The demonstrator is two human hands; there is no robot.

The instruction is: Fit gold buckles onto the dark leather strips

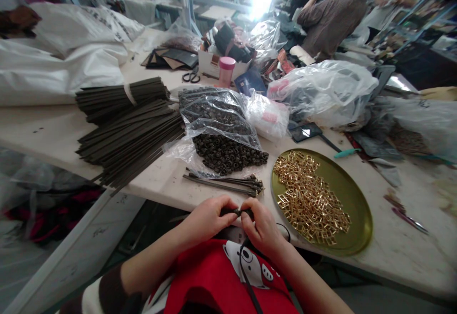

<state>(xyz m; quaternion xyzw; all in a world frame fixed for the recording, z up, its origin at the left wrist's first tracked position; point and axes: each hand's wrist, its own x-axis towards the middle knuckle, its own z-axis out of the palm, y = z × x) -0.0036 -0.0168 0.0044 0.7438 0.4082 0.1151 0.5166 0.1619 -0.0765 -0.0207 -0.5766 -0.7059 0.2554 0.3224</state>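
My left hand (214,213) and my right hand (260,221) meet at the table's front edge, both closed in a pinch. Between their fingertips is a narrow dark strap (238,212), mostly covered by the fingers. Just beyond them lies a small row of dark straps (224,183) with gold-coloured bits at their right ends. Behind that, a clear plastic bag (217,109) spills small dark loops (228,154). To the right of my right hand, a round gold tray (360,209) carries a heap of gold metal buckles (314,200).
Bundles of long dark strips (128,133) lie at the left. Farther back are scissors (192,76), a pink-lidded jar (226,71), a phone (305,132) and plastic bags (324,90). A pen-like tool (409,220) lies far right. A person (330,21) stands beyond the table.
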